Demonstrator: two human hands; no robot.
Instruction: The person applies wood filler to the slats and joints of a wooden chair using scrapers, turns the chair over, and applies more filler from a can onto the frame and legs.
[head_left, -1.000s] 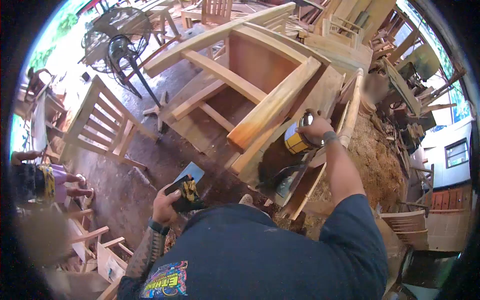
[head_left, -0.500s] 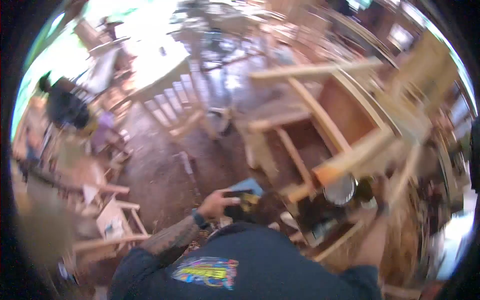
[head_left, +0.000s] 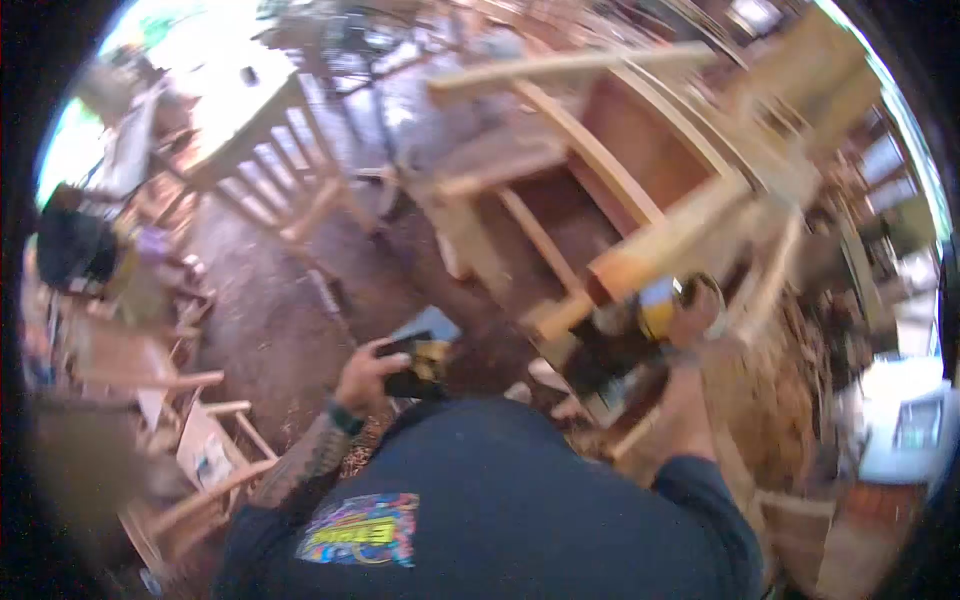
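My left hand [head_left: 368, 377] grips a black and yellow item [head_left: 425, 362], with a blue flat piece [head_left: 428, 326] showing just beyond it. On the right, my right hand [head_left: 694, 312] is wrapped round a can with a yellow label [head_left: 657, 308], blurred by motion. The can is beside the orange-stained end of a wooden chair frame [head_left: 650, 250], which lies tipped over with its brown panel facing up. Beneath the can is a dark area whose details are smeared.
A slatted wooden chair [head_left: 270, 165] stands at the upper left. Another person in dark clothes [head_left: 75, 245] is at the far left. Wooden frame parts [head_left: 215, 450] lie lower left. Sawdust [head_left: 765, 410] is heaped at the right.
The view has swung, and the chair frame now sits further right than a second ago. The can, seen from its top half a second ago, shows its yellow label again. Both hands keep their holds.
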